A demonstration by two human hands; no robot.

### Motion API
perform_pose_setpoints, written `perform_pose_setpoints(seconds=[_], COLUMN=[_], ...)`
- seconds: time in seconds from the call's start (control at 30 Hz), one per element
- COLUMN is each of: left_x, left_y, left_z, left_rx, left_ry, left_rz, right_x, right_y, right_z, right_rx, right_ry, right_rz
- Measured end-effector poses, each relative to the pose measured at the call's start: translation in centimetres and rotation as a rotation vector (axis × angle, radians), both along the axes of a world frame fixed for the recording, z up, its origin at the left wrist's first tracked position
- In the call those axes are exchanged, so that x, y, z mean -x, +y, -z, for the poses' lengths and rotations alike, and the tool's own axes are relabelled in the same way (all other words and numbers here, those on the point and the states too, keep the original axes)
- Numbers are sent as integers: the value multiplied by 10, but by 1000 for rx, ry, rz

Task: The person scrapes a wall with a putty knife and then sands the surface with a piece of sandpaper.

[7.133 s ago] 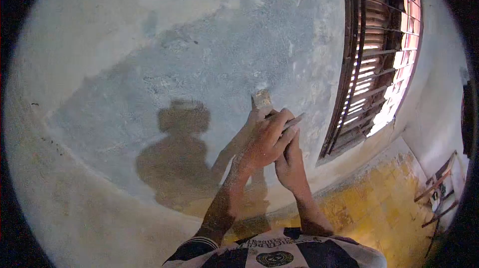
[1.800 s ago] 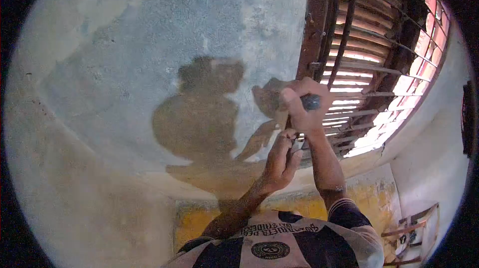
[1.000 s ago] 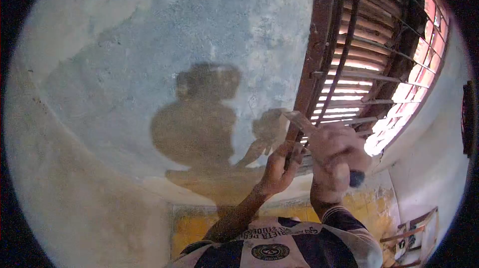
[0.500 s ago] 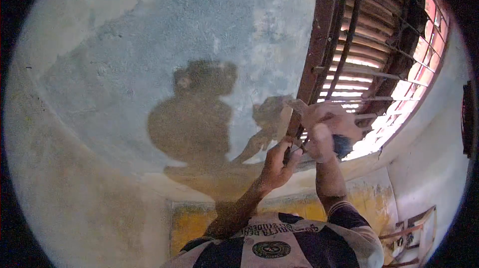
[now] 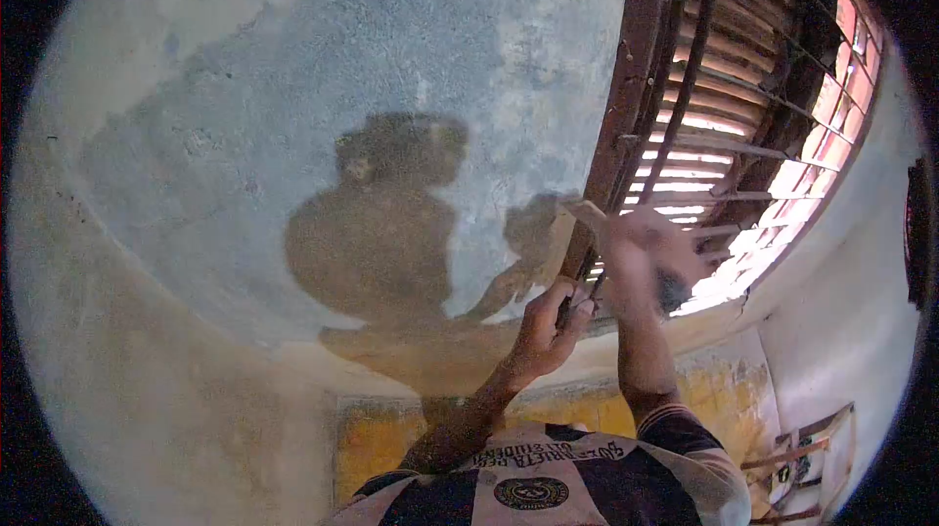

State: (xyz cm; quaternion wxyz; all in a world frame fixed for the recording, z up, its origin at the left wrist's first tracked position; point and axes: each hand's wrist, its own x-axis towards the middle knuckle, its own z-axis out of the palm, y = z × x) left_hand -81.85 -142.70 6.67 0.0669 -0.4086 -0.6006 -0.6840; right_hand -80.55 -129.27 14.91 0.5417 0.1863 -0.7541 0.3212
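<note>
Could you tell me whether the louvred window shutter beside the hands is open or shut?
Partly open: daylight shows between the slats of the shutter, behind its bars.

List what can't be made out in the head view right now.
- Right hand: motion-blurred; its grip and the dark object in it are unclear.
- Scraper: blade edge blurred, handle hidden by left hand.
- Ladder: cut off by the lens edge.
</note>
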Motion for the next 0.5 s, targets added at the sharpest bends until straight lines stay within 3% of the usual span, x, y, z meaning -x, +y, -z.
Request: perform_pose_setpoints(seconds=[0.07,0.13,0.17,0.23,0.27,0.33,0.43,0.5], left_x=[4,0,3,4,2,9,6,7], left_y=[1,4,9,8,5,5,5,7], left_z=[6,18,19,8,6,17,11,13], left_rx=[17,19,8,12,23,41,22,3], left_ry=[57,-52,-95,-7,28,38,22,-16], left_rz=[12,88,122,65,35,56,60,70], right_x=[-3,-22,-40,-36,-12,-8,-19,1], right_y=[-10,-19,-23,-11,4,-10,-37,-24], right_z=[-20,-33,-44,-38,-11,-17,-41,-27], right_rx=[-3,215,389,257,-36,-104,334,321], right_ry=[101,89,56,-39,-94,-154,-111,-27], right_rz=[-6,-255,-525,-382,33,292,-28,-28])
